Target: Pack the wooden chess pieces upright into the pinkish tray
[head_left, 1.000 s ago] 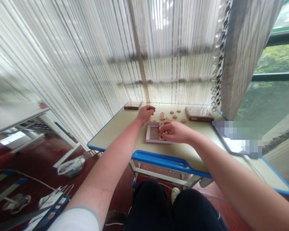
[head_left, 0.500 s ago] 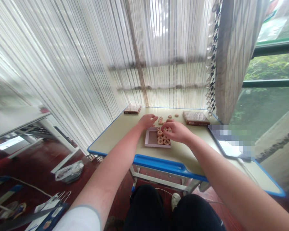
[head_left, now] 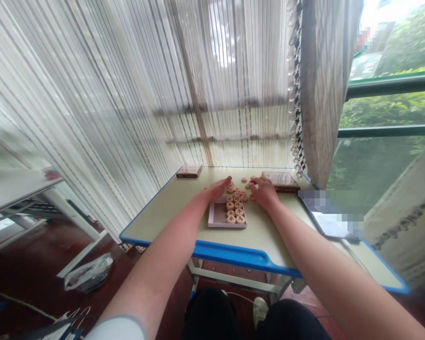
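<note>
A shallow white box [head_left: 217, 225] stands on the table, with two columns of round wooden Chinese chess pieces [head_left: 239, 219] standing along its right side. Its left part shows a bare bottom. Beyond the box, loose Chinese chess pieces [head_left: 243, 180] lie scattered. My left hand [head_left: 218, 189] is at the far left corner of the box, fingers stretched out beside the loose pieces and holding nothing that I can see. To the right, my right hand [head_left: 264, 191] has its thumb and fingers bent together at one Chinese chess piece [head_left: 248, 185].
A brown box like a book [head_left: 281, 181] lies at the back right, and a similar one [head_left: 189, 171] at the back left. On the right is a dark tablet-like device [head_left: 327, 222], partly pixelated. The table [head_left: 156, 212] has a blue edge; a curtain hangs behind.
My right hand has moved away from the box to the loose pieces beyond it, uncovering the pieces inside. My left hand stays near the box's far left corner. The view has shifted a little.
</note>
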Motion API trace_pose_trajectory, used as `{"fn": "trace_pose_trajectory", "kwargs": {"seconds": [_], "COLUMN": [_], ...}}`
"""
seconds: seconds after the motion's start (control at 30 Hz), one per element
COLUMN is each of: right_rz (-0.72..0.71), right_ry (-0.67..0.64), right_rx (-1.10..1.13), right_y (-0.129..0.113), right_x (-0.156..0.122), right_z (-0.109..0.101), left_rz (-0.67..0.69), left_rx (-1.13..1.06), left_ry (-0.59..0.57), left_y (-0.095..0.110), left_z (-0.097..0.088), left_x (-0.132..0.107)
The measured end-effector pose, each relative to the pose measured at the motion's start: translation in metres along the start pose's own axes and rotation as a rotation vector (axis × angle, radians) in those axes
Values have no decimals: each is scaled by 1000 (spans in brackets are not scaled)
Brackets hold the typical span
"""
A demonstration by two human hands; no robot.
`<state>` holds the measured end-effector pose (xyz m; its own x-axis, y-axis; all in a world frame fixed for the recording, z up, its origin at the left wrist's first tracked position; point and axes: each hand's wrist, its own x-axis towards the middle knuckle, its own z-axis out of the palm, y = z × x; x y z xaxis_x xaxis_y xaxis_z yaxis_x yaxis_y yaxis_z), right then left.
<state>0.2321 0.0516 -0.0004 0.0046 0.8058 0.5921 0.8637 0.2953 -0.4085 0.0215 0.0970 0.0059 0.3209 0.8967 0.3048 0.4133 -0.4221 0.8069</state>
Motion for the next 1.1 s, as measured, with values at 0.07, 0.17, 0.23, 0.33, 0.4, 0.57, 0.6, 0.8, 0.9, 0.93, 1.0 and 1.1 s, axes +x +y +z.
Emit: {"fn": "trace_pose_trajectory", "kwargs": {"seconds": [0.07, 0.17, 0.23, 0.33, 0.4, 0.57, 0.6, 0.8, 0.9, 0.93, 1.0, 1.1], "right_rz": [-10, -22, -24, -15, 8, 70, 82, 92, 51, 31, -6, -32], "right_ry": [0, -11, -19, -3, 32, 257, 334, 532, 472, 454, 418, 355], "right_rx": [2, 35, 52, 64, 66, 99, 110, 144, 156, 165, 183, 184], "right_y": [-1, -2, -3, -3, -2, -4, -4, -8, -10, -11, -12, -14], "right_x": [0, -1, -1, 0, 0, 2, 2, 1, 1, 0, 0, -2], "right_z": [0, -1, -1, -2, -3, -9, -11, -19, -18, -18, -17, -17], "left_rz": [27, 87, 142, 162, 123, 44, 44, 50, 54, 53, 37, -22], "left_rx": [148, 319, 402, 526, 591, 495, 491, 561, 569, 552, 460, 214], "left_ry": [-3, 8, 2, -29, -18, 20, 25, 39, 178, 238, 317, 312], "left_y": [-2, -4, -3, 0, 1, -4, -4, 3, 8, 8, 9, 9], "left_z": [-2, -6, -8, -11, -14, -20, -21, -21, -23, -24, -25, -26], "left_x": [1, 1, 0, -2, -3, -3, -3, -8, -10, -10, -10, -11]}}
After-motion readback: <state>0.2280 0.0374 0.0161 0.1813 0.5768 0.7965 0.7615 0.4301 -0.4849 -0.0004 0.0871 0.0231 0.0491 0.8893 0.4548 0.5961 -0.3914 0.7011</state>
